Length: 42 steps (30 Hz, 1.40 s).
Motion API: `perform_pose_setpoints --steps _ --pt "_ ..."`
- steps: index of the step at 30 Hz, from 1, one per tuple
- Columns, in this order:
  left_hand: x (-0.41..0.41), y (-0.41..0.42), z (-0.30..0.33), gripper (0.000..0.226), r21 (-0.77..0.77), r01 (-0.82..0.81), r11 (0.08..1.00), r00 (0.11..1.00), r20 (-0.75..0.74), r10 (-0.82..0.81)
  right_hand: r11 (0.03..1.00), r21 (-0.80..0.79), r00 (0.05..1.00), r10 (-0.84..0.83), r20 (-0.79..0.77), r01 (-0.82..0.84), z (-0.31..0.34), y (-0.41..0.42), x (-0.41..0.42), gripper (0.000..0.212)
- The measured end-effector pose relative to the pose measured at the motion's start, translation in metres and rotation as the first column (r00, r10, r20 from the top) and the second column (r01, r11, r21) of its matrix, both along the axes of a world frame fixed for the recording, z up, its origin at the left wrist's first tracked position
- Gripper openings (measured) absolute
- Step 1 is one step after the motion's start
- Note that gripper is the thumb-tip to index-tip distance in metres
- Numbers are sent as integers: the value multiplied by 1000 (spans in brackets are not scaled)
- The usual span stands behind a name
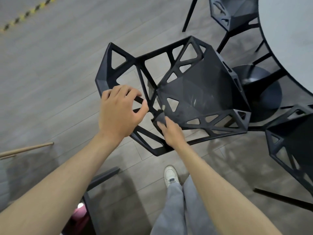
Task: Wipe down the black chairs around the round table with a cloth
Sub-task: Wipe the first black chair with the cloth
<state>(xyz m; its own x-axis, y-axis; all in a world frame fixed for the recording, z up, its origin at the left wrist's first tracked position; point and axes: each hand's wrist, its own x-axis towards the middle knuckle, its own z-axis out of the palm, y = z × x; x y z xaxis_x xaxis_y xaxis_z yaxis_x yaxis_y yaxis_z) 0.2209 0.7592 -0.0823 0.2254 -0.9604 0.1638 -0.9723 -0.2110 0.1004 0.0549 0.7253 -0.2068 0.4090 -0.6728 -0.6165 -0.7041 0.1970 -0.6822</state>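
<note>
A black chair [194, 92] w/ an open lattice frame was seen at frame centre, its seat pointed toward 3 o'clock, where the round table [288, 39] filled the top-right corner. The left hand [118, 112] was curled round a strut of the backrest at approx. 9 o'clock of the seat, thumb and fingers wrapped on the bar. A dark grey cloth [160, 117] was pinched in the right hand [172, 133] and pressed against the lattice at the seat's rear edge, just beside the left thumb. A second black chair [233, 12] was tucked at the table at 12 o'clock; a third [294, 138] stood at 4 o'clock. The table's pedestal base [259, 92] was visible beyond the seat. A white shoe [171, 176] and grey trousers [177, 209] were seen at 6 o'clock on the wood-look floor [59, 65].
</note>
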Motion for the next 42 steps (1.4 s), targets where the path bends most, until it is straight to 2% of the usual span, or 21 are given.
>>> perform_pose_setpoints --steps 3,6,8,10,12,16,18,22,26,28,29,30,32,34,37,42 --pt "2 1 0 28 -6 3 1000 1000 -19 -3 996 88 996 25 82 -32 -8 -27 33 31" --pt "3 1 1 32 -14 25 1000 998 -57 -25 990 93 992 97 86 -105 -11 -36 25 40" --pt "5 1 3 31 -29 40 999 995 -86 -43 975 71 977 205 62 -210 -6 -35 -2 44" --pt "9 2 5 30 -44 57 997 991 -119 -62 937 55 939 342 44 -344 3 -31 -36 34" --pt "12 2 7 29 -50 71 996 989 -130 -77 888 77 890 455 -2 -454 11 -24 -69 30" --pt "13 0 9 31 -11 94 995 987 -126 -95 805 48 776 584 -237 -591 19 -12 -116 48" --pt "12 0 9 31 -5 93 996 988 -125 -93 825 4 787 541 -295 -566 21 -19 -134 49" --pt "9 0 8 29 -38 65 997 990 -123 -69 914 -64 869 357 -342 -400 8 -37 -163 40" --pt "10 1 4 25 -80 30 996 989 -139 -41 870 -150 864 419 -280 -470 -2 -7 -138 52" --pt "14 1 3 23 -100 62 993 986 -150 -77 863 -182 874 427 -234 -471 0 16 -108 33" --pt "16 0 3 22 -108 83 991 983 -152 -99 881 -208 899 383 -211 -424 -1 25 -95 17" --pt "20 -1 3 22 -107 104 989 982 -150 -119 902 -235 928 325 -184 -362 -2 32 -86 12" --pt "30 -4 3 23 -86 122 989 982 -137 -133 901 -298 948 280 -153 -314 -7 39 -79 14" --pt "41 -10 3 26 -55 126 991 985 -113 -131 864 -351 932 319 -172 -360 -13 33 -83 30" --pt "54 -18 2 27 -39 149 988 984 -96 -152 828 -404 919 319 -232 -389 -19 14 -108 37" --pt "66 -31 0 27 -66 160 985 982 -88 -166 920 -354 939 41 -343 -170 -44 -27 -191 43"
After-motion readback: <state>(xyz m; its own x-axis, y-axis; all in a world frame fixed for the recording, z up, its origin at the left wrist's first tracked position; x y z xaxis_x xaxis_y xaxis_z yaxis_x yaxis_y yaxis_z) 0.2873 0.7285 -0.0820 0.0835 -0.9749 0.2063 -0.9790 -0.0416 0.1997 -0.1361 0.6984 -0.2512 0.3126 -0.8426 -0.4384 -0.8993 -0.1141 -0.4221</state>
